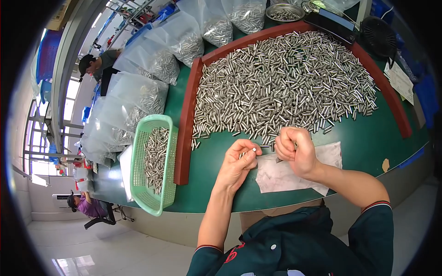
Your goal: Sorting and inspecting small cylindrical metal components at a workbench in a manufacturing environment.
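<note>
My left hand (237, 163) pinches a small metal pin (252, 150) between thumb and fingers, with more pins seeming to lie in its palm. My right hand (297, 149) is closed in a fist beside it, gripping a small dark tool whose tip (279, 160) pokes out below. Both hands hover over a white cloth (281, 175) on the green table (363, 142). Just beyond them spreads a large heap of shiny metal pins (285, 78) inside a red-brown wooden frame (184, 138).
A green plastic basket (168, 193) holding several pins stands left of the frame. Clear bags of pins (138, 99) pile up at the far left and back. A metal bowl (284, 12), a dark fan (378, 36) and papers (400, 82) sit at the back right. Two other people work at the left.
</note>
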Demonstrator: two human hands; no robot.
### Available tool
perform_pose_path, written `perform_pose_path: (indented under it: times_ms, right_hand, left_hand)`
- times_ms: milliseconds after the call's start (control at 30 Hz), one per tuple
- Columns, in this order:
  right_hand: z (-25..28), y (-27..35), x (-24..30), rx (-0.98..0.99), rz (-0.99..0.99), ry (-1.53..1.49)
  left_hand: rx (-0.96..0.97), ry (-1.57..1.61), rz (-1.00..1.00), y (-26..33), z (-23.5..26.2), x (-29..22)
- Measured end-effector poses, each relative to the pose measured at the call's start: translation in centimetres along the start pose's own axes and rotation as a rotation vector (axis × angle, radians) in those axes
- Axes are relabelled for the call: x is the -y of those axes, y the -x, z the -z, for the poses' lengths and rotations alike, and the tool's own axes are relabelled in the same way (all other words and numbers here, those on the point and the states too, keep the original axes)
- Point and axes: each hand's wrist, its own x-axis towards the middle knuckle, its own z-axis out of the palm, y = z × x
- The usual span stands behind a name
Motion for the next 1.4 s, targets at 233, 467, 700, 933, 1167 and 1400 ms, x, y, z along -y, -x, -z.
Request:
perform_pose_path:
  times_ms: [233,467,700,933,1167,1400]
  right_hand:
    - [0.2,-0.2,0.6,-0.020,-0.012,-0.089]
    - [0.9,-0.1,0.8,-0.029,0.009,-0.052]
    - [0.7,0.4,0.8,-0.018,-0.007,-0.044]
    - [1.0,0.4,0.3,-0.011,0.038,-0.042]
    - [1.1,0.3,-0.1,0.010,0.037,-0.024]
    - [1.0,0.3,-0.1,0.020,0.043,-0.046]
  left_hand:
    - [-0.047,-1.139,-0.145,1.3,-3.2,0.2]
    - [-0.073,-1.460,-0.305,1.1,-4.0,1.7]
    - [-0.208,-1.433,-0.349,1.2,-3.7,2.4]
    - [-0.194,-1.408,-0.337,1.1,-3.6,2.5]
    - [-0.193,-1.417,-0.335,1.1,-3.7,2.3]
    - [-0.196,-1.398,-0.332,1.1,-3.5,2.4]
